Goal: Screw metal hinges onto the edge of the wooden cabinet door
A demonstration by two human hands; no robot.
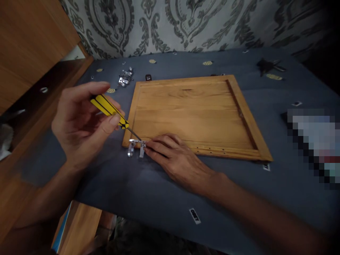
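Observation:
My left hand (pixel 87 124) is closed around the handle of a yellow-and-black screwdriver (pixel 107 109). The screwdriver slants down to the right, its tip on a small silver metal hook bracket (pixel 136 142). Two arms of the bracket stick out past the near edge of a framed wooden panel (pixel 183 109), at its near left corner. My right hand (pixel 177 156) lies over the panel's near rail with fingers stretched out, fingertips beside or touching the bracket; its thumb is mostly hidden. Several small dark holes show in the rail to the right of this hand.
Several loose metal fittings (pixel 124 77) lie behind the panel's left corner, near a small black object (pixel 148 77). A dark item (pixel 269 66) is at the back right. A blurred-out object (pixel 316 141) lies at right on the blue cloth (pixel 170 209). Wooden furniture (pixel 34 46) borders the left.

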